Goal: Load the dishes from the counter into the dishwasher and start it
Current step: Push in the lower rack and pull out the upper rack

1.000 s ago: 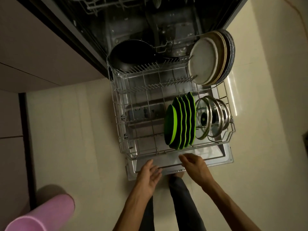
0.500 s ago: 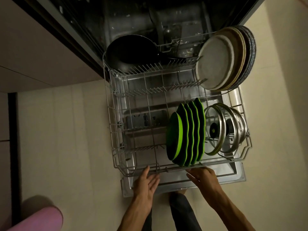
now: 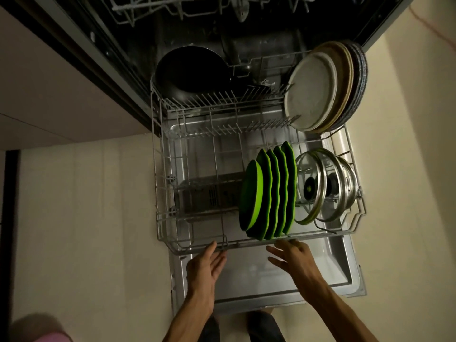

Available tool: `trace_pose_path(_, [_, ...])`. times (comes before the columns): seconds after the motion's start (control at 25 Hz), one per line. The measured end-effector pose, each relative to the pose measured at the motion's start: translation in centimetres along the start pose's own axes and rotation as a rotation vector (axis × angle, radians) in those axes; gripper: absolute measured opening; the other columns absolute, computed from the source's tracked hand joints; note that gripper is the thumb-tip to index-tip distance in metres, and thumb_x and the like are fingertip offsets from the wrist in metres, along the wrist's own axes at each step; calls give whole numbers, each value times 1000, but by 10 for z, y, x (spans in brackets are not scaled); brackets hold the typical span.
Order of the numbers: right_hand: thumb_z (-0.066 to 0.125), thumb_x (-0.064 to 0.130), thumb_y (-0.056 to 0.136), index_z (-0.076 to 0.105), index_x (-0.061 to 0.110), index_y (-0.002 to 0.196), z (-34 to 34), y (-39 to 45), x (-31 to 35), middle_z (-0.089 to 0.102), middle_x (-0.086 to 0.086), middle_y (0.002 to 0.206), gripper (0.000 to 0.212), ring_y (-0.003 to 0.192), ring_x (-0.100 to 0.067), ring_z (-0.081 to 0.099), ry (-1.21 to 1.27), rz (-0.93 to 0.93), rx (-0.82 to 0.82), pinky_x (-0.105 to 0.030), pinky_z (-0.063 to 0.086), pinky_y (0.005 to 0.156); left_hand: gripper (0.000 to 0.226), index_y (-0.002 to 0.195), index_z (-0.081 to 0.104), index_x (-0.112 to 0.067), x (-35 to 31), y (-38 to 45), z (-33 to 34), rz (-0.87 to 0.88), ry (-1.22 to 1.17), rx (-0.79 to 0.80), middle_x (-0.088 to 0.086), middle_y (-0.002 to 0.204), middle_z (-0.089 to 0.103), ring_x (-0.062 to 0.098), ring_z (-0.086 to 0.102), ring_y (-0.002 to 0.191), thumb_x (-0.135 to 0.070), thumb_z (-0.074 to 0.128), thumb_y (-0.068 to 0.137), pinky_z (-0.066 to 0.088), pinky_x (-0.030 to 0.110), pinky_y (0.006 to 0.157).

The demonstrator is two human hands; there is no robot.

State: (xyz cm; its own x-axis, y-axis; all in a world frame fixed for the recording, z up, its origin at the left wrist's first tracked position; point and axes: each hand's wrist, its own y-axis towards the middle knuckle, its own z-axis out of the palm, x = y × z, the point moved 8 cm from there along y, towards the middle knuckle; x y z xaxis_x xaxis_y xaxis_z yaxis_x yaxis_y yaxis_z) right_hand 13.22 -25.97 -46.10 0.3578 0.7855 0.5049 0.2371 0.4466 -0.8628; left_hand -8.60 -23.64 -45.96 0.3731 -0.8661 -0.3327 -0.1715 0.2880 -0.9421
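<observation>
Pale floor tiles surround the lowered dishwasher door. Compared with half a second ago, we note the lower rack sits slightly further back and the fingers have straightened against its front rail; we judge that loading is finished and the push-in has begun. Left hand and right hand are open-fingered, gripping nothing, fingertips at the rail. Green plates stand at 12 o'clock from the right hand, glass lids at 1 o'clock.
</observation>
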Motion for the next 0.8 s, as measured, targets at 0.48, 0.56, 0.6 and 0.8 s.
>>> trace_pose_path(0.48, [48, 20, 102, 58, 5, 108, 32, 52, 90, 61, -11, 114, 19, 110, -31, 62, -24, -82, 28, -43, 54, 91, 23, 112, 63, -8, -80, 37, 59, 195, 178, 179, 17, 117, 68, 26, 67, 106, -18, 62, 92, 52, 35, 94])
trace_pose_path(0.56, [49, 21, 101, 56, 3, 118, 37, 61, 105, 57, -11, 119, 26, 113, -32, 61, -38, -83, 32, -41, 54, 91, 21, 113, 62, -9, -96, 36, 70, 212, 222, 191, 16, 121, 65, 25, 65, 109, -18, 61, 93, 53, 30, 89])
trace_pose_path(0.6, [49, 22, 101, 55, 2, 122, 40, 66, 111, 56, -11, 122, 29, 114, -32, 61, -43, -84, 33, -40, 55, 89, 19, 112, 62, -10, -104, 36, 75, 226, 243, 183, 16, 124, 64, 25, 64, 110, -17, 60, 94, 53, 29, 87])
trace_pose_path(0.8, [50, 28, 101, 55, 1, 122, 51, 81, 144, 57, -18, 129, 35, 109, -31, 62, -77, -72, 41, -33, 56, 76, 70, 154, 22, -18, -137, 6, 108, 619, 739, 146, 6, 155, 34, 20, 44, 135, -29, 59, 96, 42, 29, 102])
